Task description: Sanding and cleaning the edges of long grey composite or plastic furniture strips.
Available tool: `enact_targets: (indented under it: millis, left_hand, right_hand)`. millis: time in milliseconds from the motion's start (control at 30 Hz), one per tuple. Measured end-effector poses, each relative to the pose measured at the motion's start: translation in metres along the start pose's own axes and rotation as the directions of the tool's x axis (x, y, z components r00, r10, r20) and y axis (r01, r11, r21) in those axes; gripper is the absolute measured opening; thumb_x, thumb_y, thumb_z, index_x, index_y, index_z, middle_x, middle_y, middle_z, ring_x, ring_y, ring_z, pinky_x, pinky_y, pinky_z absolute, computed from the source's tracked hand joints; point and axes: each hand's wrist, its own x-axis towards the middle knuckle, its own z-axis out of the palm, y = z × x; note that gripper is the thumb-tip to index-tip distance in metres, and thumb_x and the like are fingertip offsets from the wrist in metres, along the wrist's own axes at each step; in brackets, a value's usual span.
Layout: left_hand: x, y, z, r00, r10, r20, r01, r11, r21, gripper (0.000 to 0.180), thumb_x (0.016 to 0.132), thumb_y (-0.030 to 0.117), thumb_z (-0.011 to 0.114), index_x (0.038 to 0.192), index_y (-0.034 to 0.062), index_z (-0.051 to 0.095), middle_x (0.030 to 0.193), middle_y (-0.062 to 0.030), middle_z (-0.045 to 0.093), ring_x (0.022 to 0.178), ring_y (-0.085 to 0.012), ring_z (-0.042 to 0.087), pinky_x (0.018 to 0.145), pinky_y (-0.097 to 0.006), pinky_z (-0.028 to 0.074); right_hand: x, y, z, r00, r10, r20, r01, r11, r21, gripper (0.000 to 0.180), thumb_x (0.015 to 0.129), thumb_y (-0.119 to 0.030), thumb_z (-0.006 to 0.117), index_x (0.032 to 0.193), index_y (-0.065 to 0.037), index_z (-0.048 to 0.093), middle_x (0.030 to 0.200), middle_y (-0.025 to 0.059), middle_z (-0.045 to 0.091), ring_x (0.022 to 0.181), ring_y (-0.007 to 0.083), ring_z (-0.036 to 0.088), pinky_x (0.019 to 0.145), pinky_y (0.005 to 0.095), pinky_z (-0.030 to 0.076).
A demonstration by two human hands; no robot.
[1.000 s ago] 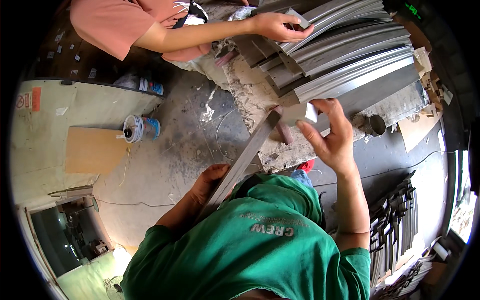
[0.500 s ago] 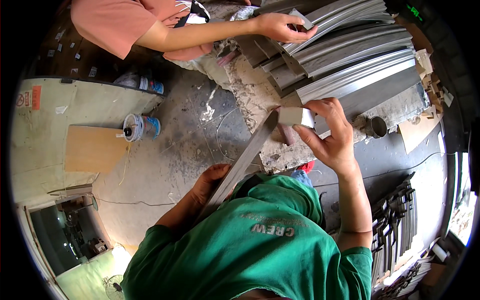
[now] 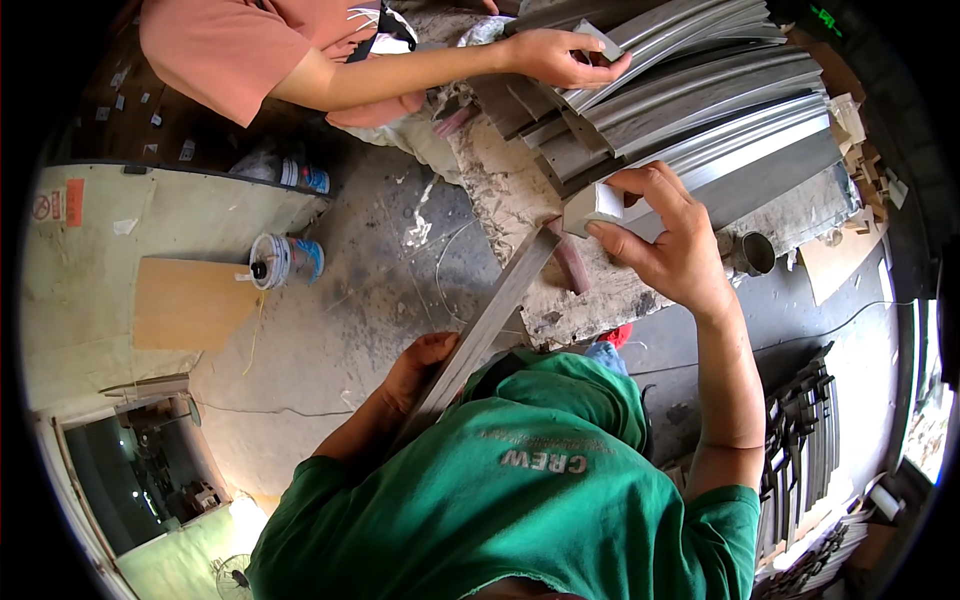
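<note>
Clearly, from my distant seat, the biggest thing in view was the rough, pale-topped bench, and across its far side I saw a stack of long curved metal profiles. Down to the right I made out a bundle of dark bars standing side by side near the floor. Next in size came the long grey bar, which slanted up from the green shirt toward the bench's near corner; the left hand was clasped on its left edge, its palm hidden from me. On the floor to the left I saw a white-and-blue bucket. A co-worker's hand reached over the stack with a small pale piece. On the bench's near side stood a metal cup. Smallest was the white block, pinched between thumb and fingers of the right hand, just beside the bar's upper end; I couldn't tell whether they touched.
</note>
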Motion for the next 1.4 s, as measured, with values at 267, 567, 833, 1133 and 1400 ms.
enact_targets:
  millis: [267, 567, 833, 1133, 1400]
  left_hand:
    - [0.003, 0.002, -0.004, 1.0, 0.012, -0.009, -0.012, 1.0, 0.022, 0.04, 0.081, 0.038, 0.063, 0.096, 0.0003, 0.057, 0.061, -0.0089, 0.053, 0.036, -0.0148, 0.04, 0.032, -0.028, 0.031]
    - [-0.006, 0.012, -0.001, 0.991, 0.117, -0.066, -0.117, 0.993, 0.004, 0.032, 0.086, 0.03, 0.057, 0.093, -0.0019, 0.057, 0.061, -0.0117, 0.056, 0.035, -0.0195, 0.045, 0.033, -0.03, 0.036]
    - [-0.026, 0.032, -0.006, 0.964, 0.264, -0.026, -0.258, 0.957, 0.135, 0.029, 0.085, 0.024, 0.062, 0.099, -0.001, 0.062, 0.082, -0.0049, 0.066, 0.071, -0.0108, 0.06, 0.067, -0.022, 0.047]
    - [-0.034, 0.026, -0.006, 0.931, 0.342, -0.123, -0.308, 0.922, 0.234, 0.033, 0.085, 0.025, 0.063, 0.102, -0.0022, 0.062, 0.085, -0.0034, 0.065, 0.071, -0.0094, 0.058, 0.067, -0.022, 0.045]
    - [-0.035, 0.02, -0.005, 0.919, 0.353, -0.175, -0.323, 0.929, 0.178, 0.032, 0.084, 0.025, 0.064, 0.101, -0.0027, 0.062, 0.084, -0.0041, 0.066, 0.07, -0.01, 0.059, 0.066, -0.022, 0.045]
  right_hand:
    - [0.01, -0.002, 0.002, 1.0, 0.003, 0.022, -0.005, 0.994, 0.11, 0.036, 0.071, -0.013, 0.075, 0.099, 0.001, 0.059, 0.089, 0.0125, 0.058, 0.079, 0.0269, 0.058, 0.07, 0.034, 0.048]
    - [-0.034, 0.019, 0.021, 0.812, 0.581, 0.054, -0.404, 0.492, 0.771, 0.027, 0.084, -0.011, 0.068, 0.105, 0.002, 0.057, 0.09, 0.0046, 0.062, 0.082, 0.0079, 0.056, 0.072, 0.0239, 0.044]
    - [-0.045, 0.018, 0.064, 0.671, 0.594, 0.444, -0.318, -0.31, 0.896, 0.018, 0.087, -0.018, 0.064, 0.1, -0.006, 0.058, 0.084, 0.0005, 0.059, 0.079, 0.0112, 0.054, 0.077, 0.0274, 0.044]
    - [-0.025, 0.003, 0.059, 0.838, 0.542, 0.064, -0.198, 0.193, 0.961, 0.03, 0.083, -0.003, 0.067, 0.111, -0.001, 0.054, 0.1, 0.0044, 0.062, 0.09, 0.0112, 0.058, 0.081, 0.0257, 0.046]
    - [-0.013, 0.003, 0.052, 0.953, 0.29, -0.085, -0.166, 0.738, 0.654, 0.033, 0.075, -0.007, 0.076, 0.101, -0.001, 0.058, 0.086, 0.0043, 0.058, 0.078, 0.0117, 0.054, 0.069, 0.0242, 0.044]
